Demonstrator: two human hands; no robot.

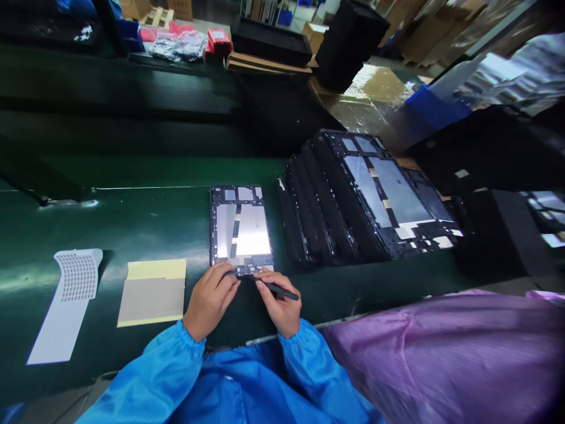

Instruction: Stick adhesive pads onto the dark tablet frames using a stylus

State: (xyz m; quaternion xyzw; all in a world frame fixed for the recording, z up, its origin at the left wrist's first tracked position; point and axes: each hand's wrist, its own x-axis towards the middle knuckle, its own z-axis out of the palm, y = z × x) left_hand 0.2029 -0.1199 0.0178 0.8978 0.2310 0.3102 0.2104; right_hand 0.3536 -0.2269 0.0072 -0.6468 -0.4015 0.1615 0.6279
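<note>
A tablet frame (253,227) with a silvery inner plate lies flat on the green bench in front of me. My right hand (281,301) is closed around dark tweezers (282,290), whose tip points at the frame's near edge. At that same edge, the fingers of my left hand (212,298) are bent together by the near left corner. Whatever those left fingertips may pinch is hidden or too small to name. To the left lie a sheet of small labels (79,277), curled at its far end, and a yellow-edged grey pad (152,299).
Several more tablet frames (388,188) lean in an overlapping stack to the right. Dark foam blocks (498,229) stand beyond them. A person's purple garment (441,359) is close on my right. Black trays (271,44) and red packets (218,41) sit at the back.
</note>
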